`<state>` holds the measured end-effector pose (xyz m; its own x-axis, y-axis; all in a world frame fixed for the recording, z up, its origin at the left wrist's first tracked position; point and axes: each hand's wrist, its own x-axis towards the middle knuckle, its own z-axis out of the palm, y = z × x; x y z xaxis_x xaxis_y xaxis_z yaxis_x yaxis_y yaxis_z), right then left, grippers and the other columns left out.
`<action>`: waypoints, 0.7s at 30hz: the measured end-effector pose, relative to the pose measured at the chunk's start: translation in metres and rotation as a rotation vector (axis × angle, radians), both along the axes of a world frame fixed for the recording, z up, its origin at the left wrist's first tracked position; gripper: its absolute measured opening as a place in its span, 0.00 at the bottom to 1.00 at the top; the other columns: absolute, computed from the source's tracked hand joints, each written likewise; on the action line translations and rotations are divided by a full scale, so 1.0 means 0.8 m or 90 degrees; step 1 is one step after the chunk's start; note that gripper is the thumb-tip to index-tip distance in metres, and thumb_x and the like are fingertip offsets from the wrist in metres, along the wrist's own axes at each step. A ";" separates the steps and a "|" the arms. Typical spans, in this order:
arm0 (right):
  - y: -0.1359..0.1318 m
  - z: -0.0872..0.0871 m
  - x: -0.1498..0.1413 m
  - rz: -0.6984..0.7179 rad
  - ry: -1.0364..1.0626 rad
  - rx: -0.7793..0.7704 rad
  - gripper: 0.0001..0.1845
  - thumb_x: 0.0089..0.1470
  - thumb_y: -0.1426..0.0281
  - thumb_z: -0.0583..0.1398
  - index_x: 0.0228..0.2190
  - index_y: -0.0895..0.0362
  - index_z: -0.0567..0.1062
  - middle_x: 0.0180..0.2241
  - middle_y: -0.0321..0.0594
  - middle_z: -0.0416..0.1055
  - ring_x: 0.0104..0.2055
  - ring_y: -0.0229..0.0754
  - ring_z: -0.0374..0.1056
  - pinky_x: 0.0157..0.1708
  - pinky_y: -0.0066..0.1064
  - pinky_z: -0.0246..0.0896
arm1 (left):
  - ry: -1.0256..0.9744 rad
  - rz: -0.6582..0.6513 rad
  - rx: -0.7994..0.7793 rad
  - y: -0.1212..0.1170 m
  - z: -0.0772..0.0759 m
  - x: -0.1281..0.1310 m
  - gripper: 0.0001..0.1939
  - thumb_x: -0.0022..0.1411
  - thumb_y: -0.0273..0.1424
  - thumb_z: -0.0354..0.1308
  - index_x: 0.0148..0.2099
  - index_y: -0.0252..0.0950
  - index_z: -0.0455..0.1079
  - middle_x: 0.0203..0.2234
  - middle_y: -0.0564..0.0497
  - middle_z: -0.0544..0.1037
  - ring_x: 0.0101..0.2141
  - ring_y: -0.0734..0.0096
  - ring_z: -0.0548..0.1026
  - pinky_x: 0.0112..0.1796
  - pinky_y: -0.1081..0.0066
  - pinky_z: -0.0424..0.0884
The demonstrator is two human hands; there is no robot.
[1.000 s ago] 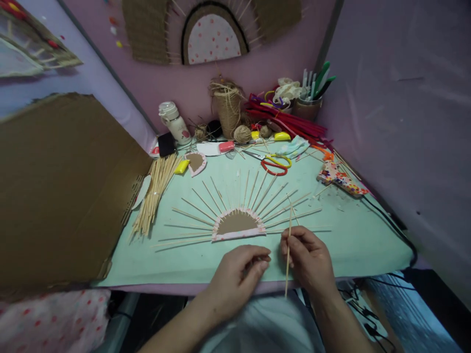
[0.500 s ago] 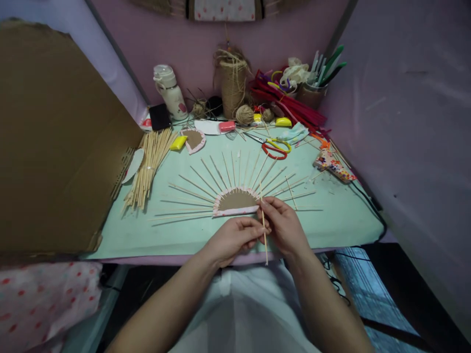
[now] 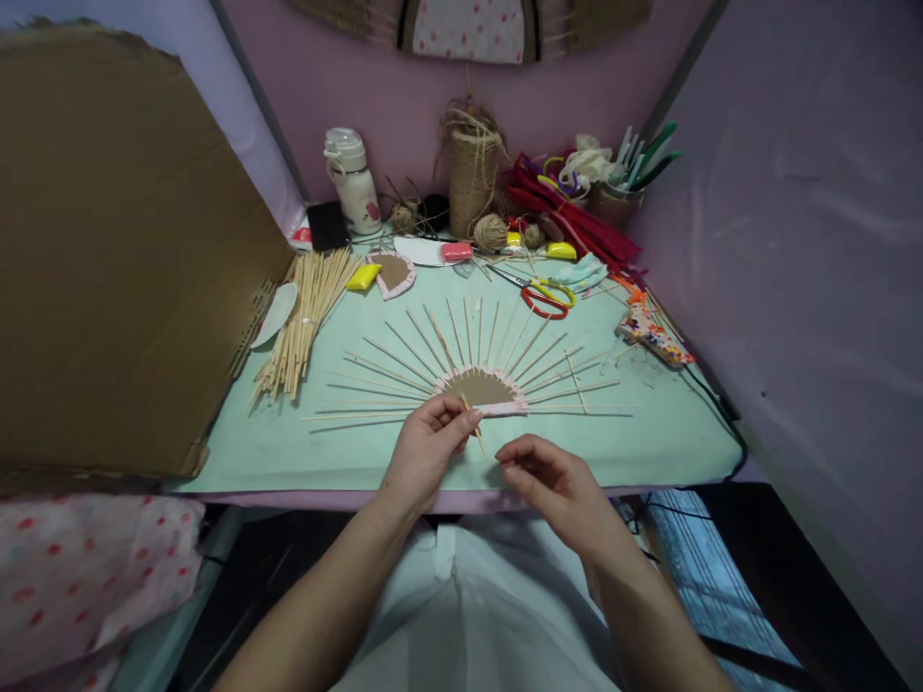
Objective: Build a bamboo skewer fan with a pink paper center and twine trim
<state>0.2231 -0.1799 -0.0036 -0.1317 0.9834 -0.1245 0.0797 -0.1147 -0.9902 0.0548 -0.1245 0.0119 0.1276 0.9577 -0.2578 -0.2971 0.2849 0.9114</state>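
Note:
My left hand (image 3: 427,445) pinches a thin wooden skewer (image 3: 472,427) that slants over the lower edge of a brown cardboard half-disc (image 3: 482,388) with a pink trim. Several skewers fan out from that half-disc (image 3: 404,358) on the mint-green table mat (image 3: 649,437). My right hand (image 3: 549,481) hovers just right of the skewer near the mat's front edge, fingers curled loosely with nothing in them.
A bundle of loose skewers (image 3: 307,317) lies at the left beside a big cardboard sheet (image 3: 108,250). Scissors (image 3: 540,293), twine spools (image 3: 474,173), a white bottle (image 3: 353,183), red pipe cleaners (image 3: 577,226) and a patterned glue gun (image 3: 653,332) crowd the back and right.
The skewer passed from my right hand to my left hand. My right hand let go and drew back toward me; the left hand moved up to the half-disc.

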 end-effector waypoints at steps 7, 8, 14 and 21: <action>0.002 0.006 -0.021 0.052 0.031 -0.036 0.11 0.51 0.61 0.63 0.32 0.56 0.73 0.29 0.35 0.69 0.31 0.36 0.63 0.32 0.29 0.59 | 0.005 0.010 0.037 -0.013 -0.013 -0.007 0.14 0.50 0.37 0.68 0.27 0.34 0.68 0.20 0.58 0.69 0.21 0.82 0.62 0.24 0.79 0.57; 0.002 0.007 -0.023 0.062 0.038 -0.048 0.11 0.51 0.61 0.63 0.30 0.57 0.73 0.28 0.35 0.68 0.30 0.36 0.62 0.32 0.28 0.58 | 0.005 0.008 0.040 -0.017 -0.015 -0.009 0.13 0.51 0.36 0.68 0.28 0.34 0.68 0.20 0.58 0.69 0.21 0.82 0.62 0.24 0.79 0.58; -0.005 0.003 -0.028 0.113 0.067 -0.088 0.12 0.52 0.60 0.62 0.29 0.57 0.73 0.26 0.33 0.65 0.29 0.34 0.58 0.32 0.28 0.54 | -0.001 0.003 0.021 -0.035 -0.023 -0.022 0.13 0.53 0.36 0.67 0.28 0.34 0.68 0.20 0.58 0.71 0.21 0.83 0.63 0.24 0.80 0.59; -0.016 0.004 -0.032 0.122 0.049 -0.090 0.11 0.54 0.62 0.60 0.28 0.58 0.70 0.25 0.32 0.62 0.28 0.34 0.55 0.30 0.27 0.51 | -0.007 -0.015 0.017 -0.048 -0.018 -0.026 0.13 0.54 0.36 0.67 0.29 0.34 0.68 0.21 0.56 0.74 0.21 0.81 0.68 0.23 0.80 0.62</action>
